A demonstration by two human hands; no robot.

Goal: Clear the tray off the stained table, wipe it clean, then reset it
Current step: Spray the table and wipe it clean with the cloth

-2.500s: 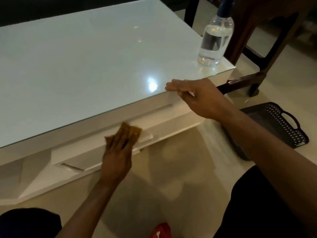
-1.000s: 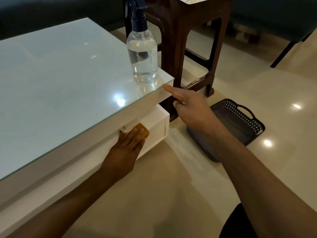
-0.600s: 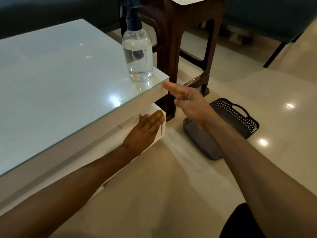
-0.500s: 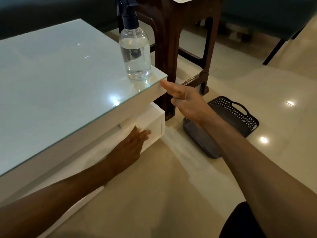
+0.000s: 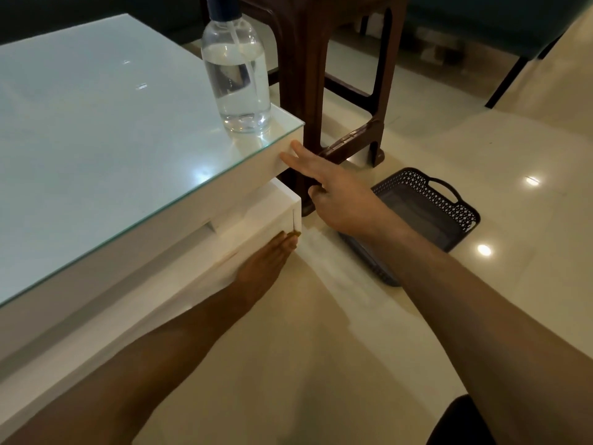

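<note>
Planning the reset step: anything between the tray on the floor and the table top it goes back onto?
Only the spray bottle, standing on the near right corner of the table above the tray. The right hand touches that corner's edge; the left hand presses a cloth on the lower ledge.

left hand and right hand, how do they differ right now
The left hand lies flat, low on the table's lower white panel, pressing a barely visible yellow cloth. The right hand is higher, fingers touching the tabletop's corner edge, holding nothing. Both are open and touch the table.
</note>
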